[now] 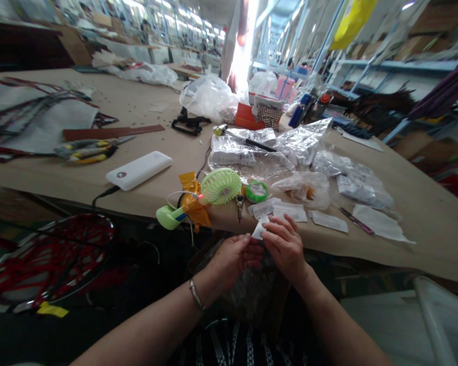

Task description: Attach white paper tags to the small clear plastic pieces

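Note:
Both of my hands meet at the table's front edge around a small white paper piece point(260, 228). My left hand point(233, 258) pinches its lower left corner between thumb and finger. My right hand point(285, 245) has its fingers closed on the piece's right side. Just behind them lie white printed slips point(290, 211) on the brown table. A green tape roll point(257, 191) and a small screwdriver-like tool point(239, 203) are to the left of the slips. Further left, a green fan point(220, 186) is fixed with orange tape at the edge.
A white power bank point(139, 170) and pliers point(87, 151) lie on the table's left point(183, 152). Behind the slips are plastic-wrapped packs point(236, 147) with a hammer point(248, 139) on top. A purple pen-like tool point(356, 221) lies at right.

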A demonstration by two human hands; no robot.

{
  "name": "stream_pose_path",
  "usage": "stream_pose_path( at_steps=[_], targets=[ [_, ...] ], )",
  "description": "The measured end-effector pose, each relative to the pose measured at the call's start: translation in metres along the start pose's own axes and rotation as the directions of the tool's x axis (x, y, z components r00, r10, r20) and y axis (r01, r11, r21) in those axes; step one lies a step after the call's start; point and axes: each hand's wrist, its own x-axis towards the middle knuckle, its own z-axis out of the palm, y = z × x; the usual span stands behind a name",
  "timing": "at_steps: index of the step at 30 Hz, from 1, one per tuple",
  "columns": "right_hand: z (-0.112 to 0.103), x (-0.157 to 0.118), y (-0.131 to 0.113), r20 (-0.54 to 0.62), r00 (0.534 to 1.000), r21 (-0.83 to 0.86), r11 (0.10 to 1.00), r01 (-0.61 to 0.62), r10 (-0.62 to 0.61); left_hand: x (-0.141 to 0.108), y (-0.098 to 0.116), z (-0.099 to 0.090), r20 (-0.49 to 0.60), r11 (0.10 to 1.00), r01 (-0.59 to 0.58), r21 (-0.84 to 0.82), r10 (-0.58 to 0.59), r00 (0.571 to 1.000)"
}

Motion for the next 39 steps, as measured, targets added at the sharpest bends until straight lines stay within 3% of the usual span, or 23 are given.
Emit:
stream_pose_path(
  at_steps=[2, 5, 9, 14, 18, 23, 28, 34, 39],
  targets=[
    [-0.003, -0.009, -0.009, 0.036, 0.999, 0.048, 0.998, 0.032, -0.034, 0.002, 0.002, 0.006, 0.076, 0.983, 0.059, -0.177, -0.046, 0.996],
    [-0.006, -0.021, -0.018, 0.095, 0.994, 0.062, 0.997, 0.052, -0.058, 0.007, 0.003, 0.015, 0.075, 0.969, 0.058, -0.241, -0.041, 0.996],
    [-0.013, -0.026, -0.007, 0.112, 0.994, 0.007, 1.0, 0.008, -0.009, 0.01, 0.002, 0.023, -0.027, 0.988, 0.041, -0.15, -0.046, 0.999],
    [-0.02, -0.019, 0.026, 0.076, 0.974, -0.309, 0.934, -0.18, 0.213, 0.007, 0.001, 0.023, -0.097, 0.996, 0.078, 0.042, -0.074, 0.993],
    [-0.018, -0.019, 0.037, 0.111, 0.969, -0.373, 0.913, -0.167, 0.222, 0.007, -0.001, 0.022, -0.119, 0.993, 0.075, 0.089, -0.064, 0.991],
    [-0.019, -0.022, 0.042, 0.033, 0.977, -0.256, 0.946, -0.197, 0.213, 0.005, 0.001, 0.025, -0.136, 0.987, 0.106, 0.116, -0.09, 0.987],
    [-0.025, -0.021, 0.031, -0.097, 0.977, -0.041, 0.979, -0.197, 0.193, 0.004, 0.005, 0.026, -0.067, 0.984, 0.151, 0.098, -0.145, 0.987],
    [-0.019, -0.022, -0.011, 0.109, 0.993, 0.18, 0.984, 0.017, -0.037, 0.006, 0.004, 0.026, 0.098, 0.998, 0.055, -0.04, -0.051, 0.994],
    [-0.009, -0.028, -0.022, 0.199, 0.973, 0.178, 0.981, 0.077, -0.112, 0.008, -0.001, 0.022, 0.063, 0.993, 0.064, -0.095, -0.058, 0.996]
  ],
)
